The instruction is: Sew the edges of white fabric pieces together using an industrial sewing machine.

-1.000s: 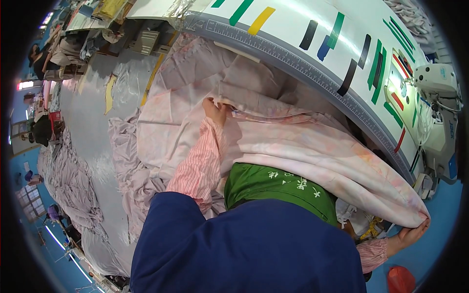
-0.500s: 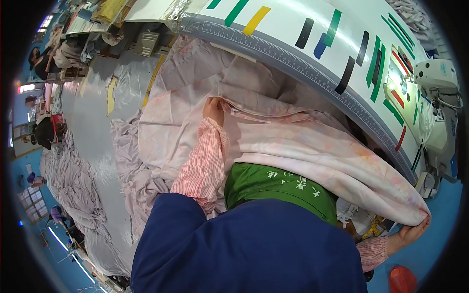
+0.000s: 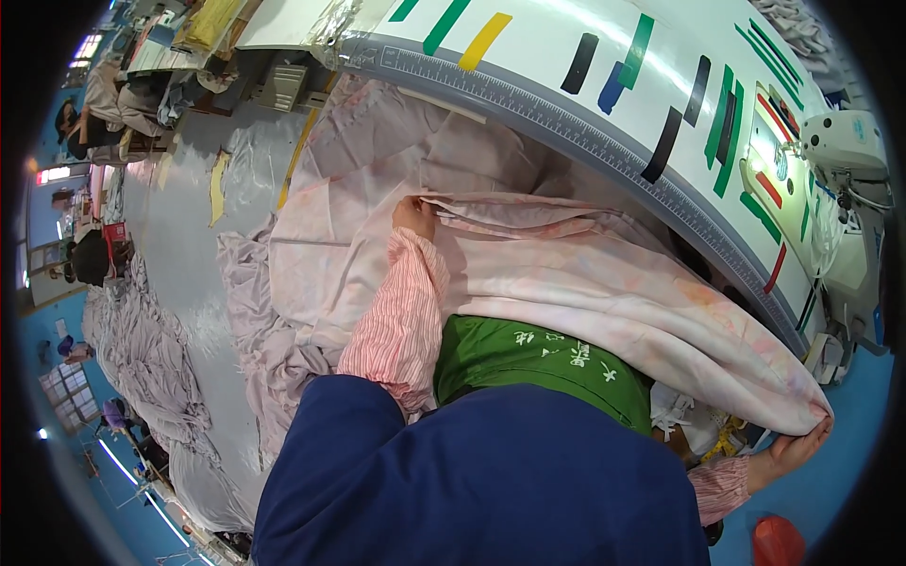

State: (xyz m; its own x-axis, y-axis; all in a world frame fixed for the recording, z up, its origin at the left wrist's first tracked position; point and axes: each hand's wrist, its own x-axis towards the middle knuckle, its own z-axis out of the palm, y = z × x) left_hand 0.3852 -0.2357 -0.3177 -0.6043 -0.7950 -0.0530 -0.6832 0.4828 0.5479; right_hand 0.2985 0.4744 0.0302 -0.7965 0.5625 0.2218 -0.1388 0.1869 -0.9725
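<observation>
A long piece of pale pink fabric (image 3: 566, 274) with faint orange and lilac blotches stretches across my lap, over a green apron (image 3: 528, 363). My left hand (image 3: 413, 217) is closed on a folded edge of it, left of the middle; the fingertips are partly tucked behind the cloth. Far off at the lower right, my right hand (image 3: 795, 451) grips the fabric's other end, which is bunched there. Between the two hands the cloth hangs in long lengthwise folds. More of the same fabric spreads beyond my left hand, down from the table edge.
A white sewing table (image 3: 547, 47) with a ruler strip (image 3: 528, 94) along its edge curves ahead, with coloured tape on top. A sewing machine (image 3: 840, 160) stands at the right. Crumpled fabric heaps (image 3: 142, 349) lie at left. A red bag (image 3: 777, 541) sits at lower right.
My left hand has dipped slightly toward me with the fabric edge, whose upper fold lies a little straighter. The right hand keeps its place at the far end.
</observation>
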